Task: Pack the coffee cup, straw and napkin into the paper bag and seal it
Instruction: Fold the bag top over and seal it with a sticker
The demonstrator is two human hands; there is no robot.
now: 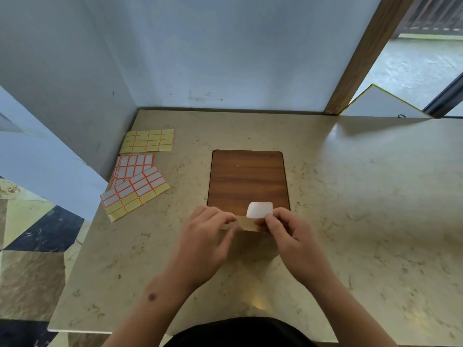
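Right hand (283,229) pinches a white sticker (259,209) — ready for sealing; left hand (210,231) pinches the paper bag (248,240) top, steadying it.

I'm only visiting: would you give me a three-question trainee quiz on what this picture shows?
1. True or false: the right hand pinches a white sticker.
2. How many label sheets lie on the table?
3. The wooden panel lies: A) left of the label sheets, B) just beyond the hands, C) off the table.

Key: 1 true; 2 three; 3 B. The left hand rests by a brown paper edge, presumably the bag.
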